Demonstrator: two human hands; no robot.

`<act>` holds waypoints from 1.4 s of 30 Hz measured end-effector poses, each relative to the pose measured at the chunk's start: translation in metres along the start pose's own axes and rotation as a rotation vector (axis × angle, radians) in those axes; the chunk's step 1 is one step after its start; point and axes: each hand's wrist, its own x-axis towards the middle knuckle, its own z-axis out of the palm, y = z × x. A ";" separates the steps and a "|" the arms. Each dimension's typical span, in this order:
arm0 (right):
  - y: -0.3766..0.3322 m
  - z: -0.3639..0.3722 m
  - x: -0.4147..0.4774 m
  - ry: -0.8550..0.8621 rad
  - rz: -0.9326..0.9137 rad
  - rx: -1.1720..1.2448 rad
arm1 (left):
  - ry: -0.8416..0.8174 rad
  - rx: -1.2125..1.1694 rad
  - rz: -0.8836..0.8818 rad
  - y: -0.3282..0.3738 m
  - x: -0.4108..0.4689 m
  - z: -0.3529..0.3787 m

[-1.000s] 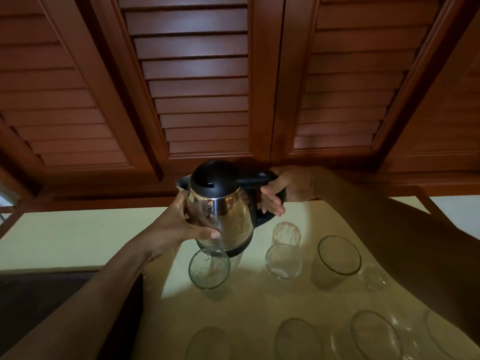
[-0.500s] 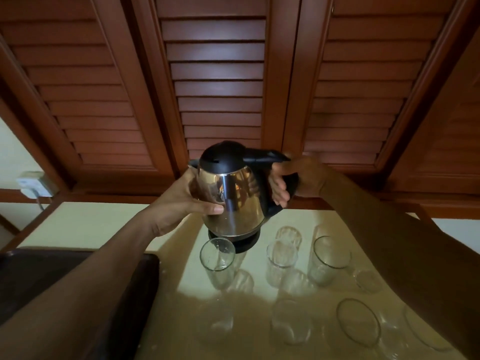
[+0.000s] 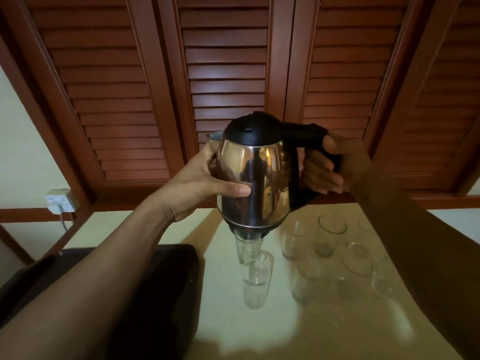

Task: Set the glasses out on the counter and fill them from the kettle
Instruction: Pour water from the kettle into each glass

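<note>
steel kettle (image 3: pixel 255 178): held in the air over the counter (image 3: pixel 233 331), long axis near upright, spout (image 3: pixel 214 137) on the side away from the handle (image 3: pixel 304 131).
right hand (image 3: pixel 335 165): fingers wrapped tight round the handle, takes the weight.
left hand (image 3: pixel 205 183): thumb flat across the steel front, fingers round the far side under the spout, clasps the body.
target glass (image 3: pixel 248 249): straight below both grips, under the kettle base, rim hidden by it.
second glass (image 3: pixel 255 281): just nearer the person, maybe touching the first, can't tell.
other glasses (image 3: pixel 324 240): bunched below the right-hand grip, upright.
key relation: spout sits above and off to the left-hand side of the target glass, not over its rim. No stream seen.
next (judged): shift the kettle towards the handle side, then tip towards the left hand, which is nearer the spout.
fill level: can't tell.
</note>
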 end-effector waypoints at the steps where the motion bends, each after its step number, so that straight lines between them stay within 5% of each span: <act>1: 0.004 0.013 -0.005 0.000 -0.005 0.012 | -0.009 -0.006 -0.004 0.000 -0.011 0.001; 16: 0.079 0.133 -0.096 0.071 0.013 0.044 | -0.032 -0.001 -0.151 -0.027 -0.139 0.073; 42: 0.150 0.092 -0.224 0.518 0.224 -0.107 | -0.041 0.079 -0.211 -0.102 -0.131 0.195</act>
